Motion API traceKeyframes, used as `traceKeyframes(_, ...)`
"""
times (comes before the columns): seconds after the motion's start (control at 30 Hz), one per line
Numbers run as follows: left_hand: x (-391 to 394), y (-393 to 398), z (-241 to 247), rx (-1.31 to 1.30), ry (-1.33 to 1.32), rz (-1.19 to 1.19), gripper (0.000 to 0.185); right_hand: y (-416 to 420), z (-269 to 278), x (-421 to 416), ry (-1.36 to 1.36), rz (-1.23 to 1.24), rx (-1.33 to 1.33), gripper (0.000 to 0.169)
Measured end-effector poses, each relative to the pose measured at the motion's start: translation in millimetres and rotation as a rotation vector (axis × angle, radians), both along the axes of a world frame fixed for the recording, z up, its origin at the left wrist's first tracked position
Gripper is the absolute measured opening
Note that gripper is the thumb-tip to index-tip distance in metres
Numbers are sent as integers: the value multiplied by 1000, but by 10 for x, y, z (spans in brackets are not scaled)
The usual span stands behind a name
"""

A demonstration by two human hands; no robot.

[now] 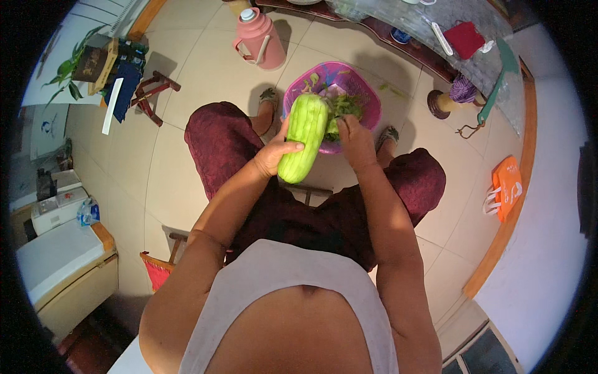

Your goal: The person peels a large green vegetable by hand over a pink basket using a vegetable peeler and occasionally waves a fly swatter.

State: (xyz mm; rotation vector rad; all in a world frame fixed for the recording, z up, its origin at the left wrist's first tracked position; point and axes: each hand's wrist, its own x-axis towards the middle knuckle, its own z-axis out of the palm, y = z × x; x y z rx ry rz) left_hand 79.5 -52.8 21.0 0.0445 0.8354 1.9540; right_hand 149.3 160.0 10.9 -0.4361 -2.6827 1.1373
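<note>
A long, pale green gourd (304, 135) with peeled strips along its length rests in my left hand (273, 154). My left thumb lies across its near side, and the fingers wrap beneath. My right hand (357, 140) is just right of the gourd with its fingertips bent together over the basin. Whether a small tool or a strip of peel sits in those fingers is hidden. Below both hands, a pink-purple plastic basin (373, 108) stands on the floor between my feet. Green peelings (348, 106) lie in it.
A pink thermos flask (261, 44) stands beyond the basin at the left. Behind is a glass-topped table (402, 18) bearing a red cloth (464, 39). A folding stool (152, 98) is at the left, and an orange bag (506, 187) leans by the right wall.
</note>
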Motion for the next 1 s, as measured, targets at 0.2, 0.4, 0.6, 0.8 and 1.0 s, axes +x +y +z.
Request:
traceKeyframes(0.2, -13, 45, 37, -59, 23, -39, 95, -65, 74, 14, -46, 123, 118, 22)
traceKeyframes(0.4, 61, 63, 65, -165, 173, -44, 100, 149, -37, -142, -99, -64, 151, 30)
traceKeyframes(0.6, -27, 107, -34, -303, 224, 15, 98, -219, 215, 133, -172, 223, 190, 27)
traceKeyframes(0.8, -20, 136, 21, -484, 466, -67, 107, -236, 159, 117, -168, 311, 239, 25)
traceKeyframes(1.0, 9, 51, -203, -469, 533, -139, 109, 20, -62, -176, -328, 148, 250, 28)
